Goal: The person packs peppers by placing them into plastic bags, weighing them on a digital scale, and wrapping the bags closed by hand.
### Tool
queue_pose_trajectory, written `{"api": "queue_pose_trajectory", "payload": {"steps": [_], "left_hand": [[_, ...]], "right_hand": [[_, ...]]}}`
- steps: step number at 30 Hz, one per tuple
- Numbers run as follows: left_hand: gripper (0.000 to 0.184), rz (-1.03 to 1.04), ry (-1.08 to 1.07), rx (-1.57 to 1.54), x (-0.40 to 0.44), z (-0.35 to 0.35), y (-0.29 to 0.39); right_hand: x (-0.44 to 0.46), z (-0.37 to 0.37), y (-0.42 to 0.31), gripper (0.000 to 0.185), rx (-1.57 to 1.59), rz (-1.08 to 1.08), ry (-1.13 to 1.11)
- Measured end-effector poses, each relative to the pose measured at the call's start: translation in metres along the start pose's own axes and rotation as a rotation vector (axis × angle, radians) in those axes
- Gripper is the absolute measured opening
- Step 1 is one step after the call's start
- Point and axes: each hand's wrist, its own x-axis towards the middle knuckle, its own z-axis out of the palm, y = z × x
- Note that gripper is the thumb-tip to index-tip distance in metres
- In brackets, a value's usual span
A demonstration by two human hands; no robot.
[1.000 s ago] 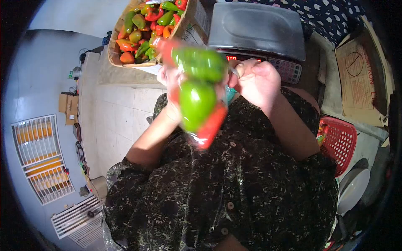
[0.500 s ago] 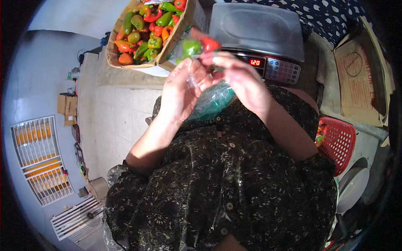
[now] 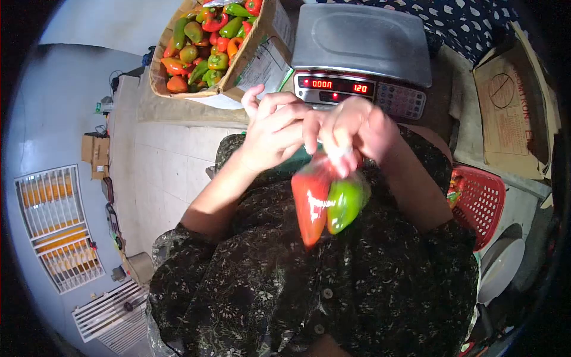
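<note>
A clear plastic bag (image 3: 328,208) hangs in front of my chest, with a red pepper (image 3: 310,205) and a green pepper (image 3: 344,205) inside. My right hand (image 3: 361,132), blurred by motion, pinches the bag's gathered neck above the peppers. Close beside it, my left hand (image 3: 275,128) has curled fingers that meet the neck area; its thumb side is raised, and the exact grip is partly hidden. Behind the hands, some green plastic (image 3: 291,159) shows at my lap.
A cardboard box (image 3: 262,65) full of red, green and orange peppers stands at the back left. Next to it is a digital scale (image 3: 363,44) with a lit display. On the right are a flattened carton (image 3: 505,113), a red basket (image 3: 480,202) and a white bowl (image 3: 502,271).
The bagged peppers have swung from above my hands down to below them, against my chest. My right hand has come down to the bag's neck, and the scale display is uncovered.
</note>
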Motion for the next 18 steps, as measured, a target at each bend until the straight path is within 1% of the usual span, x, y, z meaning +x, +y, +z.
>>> {"api": "queue_pose_trajectory", "payload": {"steps": [2, 3, 4, 6, 8, 9, 12, 13, 16, 17, 18], "left_hand": [[0.018, -0.030, -0.085, -0.043, 0.004, -0.007, -0.011], [0.018, -0.094, -0.121, -0.098, 0.007, -0.015, -0.016], [0.018, -0.155, -0.157, -0.155, 0.013, -0.023, -0.020], [0.013, -0.130, -0.230, -0.024, 0.024, -0.039, -0.023], [0.013, -0.140, -0.299, 0.048, 0.026, -0.047, -0.025], [0.011, -0.139, -0.324, 0.009, 0.029, -0.049, -0.022], [0.012, -0.252, -0.315, -0.003, 0.030, -0.044, -0.016], [0.011, -0.286, -0.270, -0.023, 0.028, -0.040, -0.018], [0.010, -0.387, -0.254, -0.045, 0.027, -0.029, -0.021], [0.011, -0.413, -0.234, -0.049, 0.023, -0.021, -0.023], [0.012, -0.437, -0.214, -0.051, 0.017, -0.011, -0.026]], "right_hand": [[0.000, 0.009, 0.007, 0.077, 0.188, -0.048, 0.322], [-0.003, 0.006, 0.012, 0.074, 0.187, -0.015, 0.435], [-0.002, -0.005, 0.004, 0.067, -0.151, 0.008, 0.325], [0.001, 0.003, 0.000, 0.044, -0.487, -0.023, 0.513], [0.003, 0.004, 0.006, 0.034, -0.575, 0.006, 0.612], [0.004, 0.005, 0.009, 0.029, -0.617, 0.023, 0.661], [0.002, -0.006, 0.008, 0.022, -0.935, -0.017, 0.510], [0.002, -0.010, 0.004, 0.024, -1.105, 0.016, 0.394], [0.000, -0.007, 0.011, 0.034, -1.332, 0.055, 0.363], [-0.002, -0.009, 0.016, 0.044, -1.397, 0.085, 0.329], [-0.002, -0.007, 0.023, 0.050, -1.461, 0.158, 0.313]]}}
